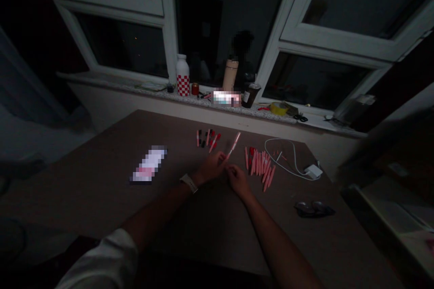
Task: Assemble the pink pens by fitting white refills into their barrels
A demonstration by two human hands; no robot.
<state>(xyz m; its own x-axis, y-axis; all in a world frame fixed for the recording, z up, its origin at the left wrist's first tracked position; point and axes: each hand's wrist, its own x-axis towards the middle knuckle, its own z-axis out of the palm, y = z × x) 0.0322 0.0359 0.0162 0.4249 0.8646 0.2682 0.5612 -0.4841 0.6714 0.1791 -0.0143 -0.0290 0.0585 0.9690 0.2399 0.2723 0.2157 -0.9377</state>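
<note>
The left hand point(210, 168) pinches a pink pen point(233, 145) above the bench point(101, 203) in closed fingers, the right hand point(238, 180) curled beside it, grip unclear; seemingly finished pens point(260, 165) outnumber loose parts point(207, 138).

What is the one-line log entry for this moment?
left hand: holds pen | right hand: at pen's lower end | pen pile: right of hands

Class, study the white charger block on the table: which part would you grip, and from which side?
Probably pinch the charger block across its flat sides, coming from above on its right. The cable loops away leftward, so that approach keeps fingers off it and the pink pens.
</note>
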